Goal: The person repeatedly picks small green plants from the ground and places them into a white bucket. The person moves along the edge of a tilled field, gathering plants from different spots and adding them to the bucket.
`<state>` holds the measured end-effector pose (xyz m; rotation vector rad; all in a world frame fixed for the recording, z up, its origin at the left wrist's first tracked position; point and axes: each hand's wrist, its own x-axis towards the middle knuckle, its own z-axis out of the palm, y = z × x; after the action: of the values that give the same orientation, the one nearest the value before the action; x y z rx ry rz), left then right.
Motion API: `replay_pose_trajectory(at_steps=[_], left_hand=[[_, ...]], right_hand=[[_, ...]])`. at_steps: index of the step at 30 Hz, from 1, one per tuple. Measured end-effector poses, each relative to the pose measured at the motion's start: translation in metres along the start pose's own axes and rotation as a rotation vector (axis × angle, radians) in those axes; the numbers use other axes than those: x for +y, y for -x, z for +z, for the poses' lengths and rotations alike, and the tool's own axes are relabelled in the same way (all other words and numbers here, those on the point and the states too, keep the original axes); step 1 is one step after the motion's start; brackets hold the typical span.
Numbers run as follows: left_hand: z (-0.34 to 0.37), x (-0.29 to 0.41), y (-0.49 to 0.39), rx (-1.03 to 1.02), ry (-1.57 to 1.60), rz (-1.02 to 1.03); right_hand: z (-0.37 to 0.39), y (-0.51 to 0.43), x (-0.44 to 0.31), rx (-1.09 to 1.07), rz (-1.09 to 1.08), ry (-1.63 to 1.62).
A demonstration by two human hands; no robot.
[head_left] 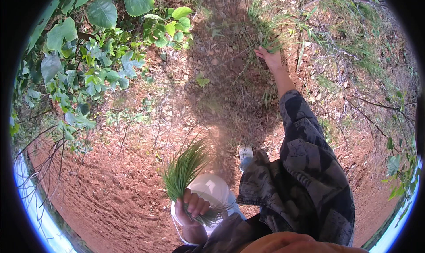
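Observation:
A thick bunch of long green grass-like stems (186,170) is gripped in my left hand (192,208), its blades fanning upward and its lower ends sticking out to the right. That hand is over a white bucket (209,189) with a thin handle. Farther out, my right hand (268,55) reaches to a clump of thin green blades (265,34) growing from the ground. The blades are at its fingers, partly hidden by them; whether the fingers are closed on them cannot be told.
Broad-leaved branches (106,67) hang at the upper left. Bare thin twigs (368,103) spread on the right. Dry leaves and reddish soil (126,183) cover the ground. A shoe (245,155) shows beside the bucket.

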<state>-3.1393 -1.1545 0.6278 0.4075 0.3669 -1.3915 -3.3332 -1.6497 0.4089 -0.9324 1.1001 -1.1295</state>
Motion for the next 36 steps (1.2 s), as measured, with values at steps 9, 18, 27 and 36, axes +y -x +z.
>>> replay_pose_trajectory(at_steps=[9, 18, 27, 36], left_hand=[[-0.003, -0.001, -0.007, 0.03, -0.019, -0.03], [-0.002, -0.006, -0.011, 0.019, -0.037, -0.047], [-0.003, -0.009, -0.013, 0.065, -0.039, -0.026], [0.001, -0.014, -0.01, 0.028, -0.015, -0.08]], right_hand=[[-0.058, 0.1, -0.042, -0.24, 0.214, -0.33], [-0.011, -0.054, -0.062, 0.068, 0.003, 1.111], [0.019, -0.083, -0.069, 0.172, 0.048, 1.302], [-0.006, -0.047, -0.042, 0.115, 0.061, 0.399]])
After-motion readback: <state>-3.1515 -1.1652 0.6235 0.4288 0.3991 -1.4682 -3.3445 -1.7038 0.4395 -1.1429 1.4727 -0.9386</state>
